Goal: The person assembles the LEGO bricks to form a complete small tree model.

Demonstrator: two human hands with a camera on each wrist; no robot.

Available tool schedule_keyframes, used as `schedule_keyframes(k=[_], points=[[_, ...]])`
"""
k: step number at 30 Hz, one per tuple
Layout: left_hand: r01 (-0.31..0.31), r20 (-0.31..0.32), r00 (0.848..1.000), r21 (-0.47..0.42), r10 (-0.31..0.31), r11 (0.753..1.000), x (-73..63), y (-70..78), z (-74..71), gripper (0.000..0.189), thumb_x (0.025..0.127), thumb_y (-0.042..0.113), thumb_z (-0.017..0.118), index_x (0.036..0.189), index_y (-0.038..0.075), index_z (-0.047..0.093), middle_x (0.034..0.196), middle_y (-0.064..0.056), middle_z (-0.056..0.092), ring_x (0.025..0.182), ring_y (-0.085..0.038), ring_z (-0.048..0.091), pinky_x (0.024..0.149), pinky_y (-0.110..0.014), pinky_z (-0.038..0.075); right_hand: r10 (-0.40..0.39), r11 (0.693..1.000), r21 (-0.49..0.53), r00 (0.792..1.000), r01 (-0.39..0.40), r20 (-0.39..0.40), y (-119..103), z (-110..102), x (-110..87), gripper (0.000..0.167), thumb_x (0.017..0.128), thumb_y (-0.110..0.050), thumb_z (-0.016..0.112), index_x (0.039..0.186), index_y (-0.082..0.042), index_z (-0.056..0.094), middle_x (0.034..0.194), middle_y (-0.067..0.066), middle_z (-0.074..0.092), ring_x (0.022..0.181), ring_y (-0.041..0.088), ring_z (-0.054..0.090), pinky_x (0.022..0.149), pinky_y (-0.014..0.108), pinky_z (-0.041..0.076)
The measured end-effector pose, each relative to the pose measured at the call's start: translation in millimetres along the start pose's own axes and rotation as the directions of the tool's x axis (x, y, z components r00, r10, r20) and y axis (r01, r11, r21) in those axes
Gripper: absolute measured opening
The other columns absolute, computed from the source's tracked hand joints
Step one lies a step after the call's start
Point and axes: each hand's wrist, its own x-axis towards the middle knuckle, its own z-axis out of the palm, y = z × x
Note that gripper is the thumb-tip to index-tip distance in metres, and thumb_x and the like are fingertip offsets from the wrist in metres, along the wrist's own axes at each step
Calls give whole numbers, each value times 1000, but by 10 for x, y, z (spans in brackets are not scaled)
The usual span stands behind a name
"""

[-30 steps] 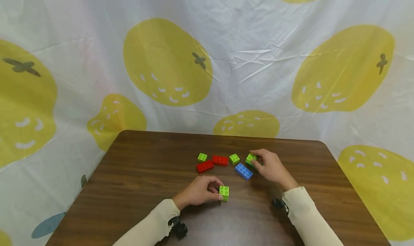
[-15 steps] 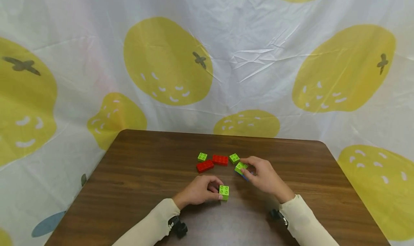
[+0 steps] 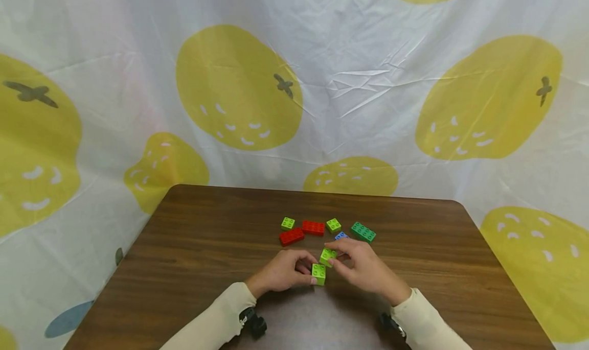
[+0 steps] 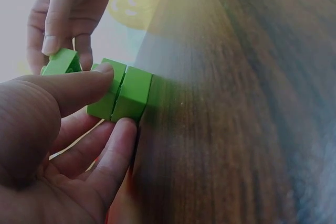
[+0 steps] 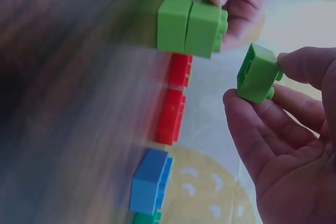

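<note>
My left hand (image 3: pixel 281 272) pinches a stack of two lime green building bricks (image 3: pixel 319 274) that stands on the table. Its thumb and fingers lie on opposite sides of the stack, as the left wrist view shows. Between the thumb and fingers of my right hand (image 3: pixel 363 268) is a single lime green 2x2 brick (image 5: pixel 258 74). That brick is tilted, off the table and apart from the stack (image 5: pixel 202 27), a little above it. Behind the right hand a blue brick (image 3: pixel 341 235) is partly hidden.
Farther back on the wooden table (image 3: pixel 207 237) lie two red bricks (image 3: pixel 313 228), two lime green 2x2 bricks (image 3: pixel 333 225) and a dark green brick (image 3: pixel 363 232). A white curtain with yellow fruit prints (image 3: pixel 239 89) hangs behind the table's far edge.
My right hand has lifted the lime green brick from beside the dark green brick and carried it left and nearer, over the blue one, to the stack. The left hand has kept still.
</note>
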Motion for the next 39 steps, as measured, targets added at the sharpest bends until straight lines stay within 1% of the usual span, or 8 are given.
schedule_keyframes(k=[6,10,15,22,28,34,39], points=[[9,-2,1000,-5,-9,1000,-7,-3,7,37,90,23,87,123,13,73,111,-1,77,91,-3,73,77,-21,60,-51,999,-5,998,52,33,-36,83,-3,32,98,-9,75,128,0,70,117,6,75,96,12,73,80,34,64],[12,-5,1000,-17,-13,1000,-6,-8,13,38,90,22,87,123,13,73,111,-1,77,91,-4,73,75,-21,60,-71,997,-4,997,71,39,-47,127,3,31,98,-8,75,127,1,70,117,5,75,97,14,73,80,33,64],[10,-2,1000,-32,-10,999,-13,-1,13,37,90,20,86,123,12,73,114,-3,77,92,-7,74,77,-23,61,-95,995,1,994,95,46,-49,180,12,31,96,-3,74,127,-1,71,118,6,75,102,16,73,80,33,64],[22,-4,1000,-29,-22,999,-4,-19,22,32,90,21,87,119,16,73,114,0,76,92,-5,73,77,-21,60,-83,996,19,995,82,57,-39,230,7,32,95,-1,72,127,-3,72,119,6,75,105,15,72,81,32,64],[20,-6,1000,-22,-20,1000,7,-33,33,31,89,21,87,117,17,74,112,1,76,92,-5,72,76,-21,60,-98,995,14,995,97,37,-26,237,2,32,94,-1,75,126,-3,74,118,6,76,102,17,73,79,34,65],[16,-5,1000,-17,-16,1000,7,-31,35,30,89,21,87,116,17,73,111,1,76,91,-5,72,76,-21,59,-73,997,20,997,72,34,-24,242,5,32,93,-2,77,125,-4,74,118,6,77,103,17,74,79,35,65],[20,-6,1000,-12,-20,1000,7,-24,30,31,89,21,88,116,18,74,110,2,76,91,-5,72,77,-22,60,-42,998,58,998,39,45,-11,246,9,30,94,-5,78,123,-4,75,116,5,77,101,15,73,80,36,65]])
